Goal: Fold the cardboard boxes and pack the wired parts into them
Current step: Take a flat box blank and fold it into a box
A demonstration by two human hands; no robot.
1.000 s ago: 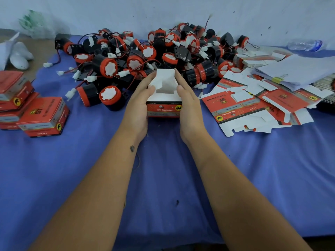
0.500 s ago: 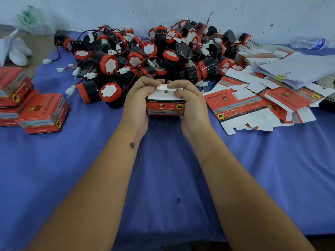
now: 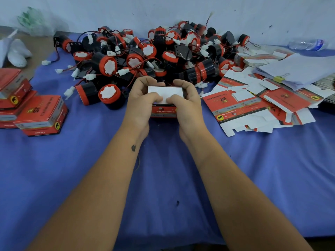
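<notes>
While your left hand (image 3: 140, 102) and right hand (image 3: 186, 104) grip small red box (image 3: 164, 111) from both sides, thumbs press white flap (image 3: 165, 92) flat on top. Box sits mid-tabletop (image 3: 163, 178), just before heap of wired parts (image 3: 145, 57). Flat unfolded boxes (image 3: 253, 104) lie right; finished boxes (image 3: 40, 115) stacked left.

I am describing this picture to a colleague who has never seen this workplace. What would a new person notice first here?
First, the big pile of black and red wired parts at the far middle of the blue tablecloth. Just in front of it, the left hand and the right hand hold a small red box, thumbs pressing on its white flap. Flat unfolded boxes lie to the right, finished boxes to the left.
</notes>
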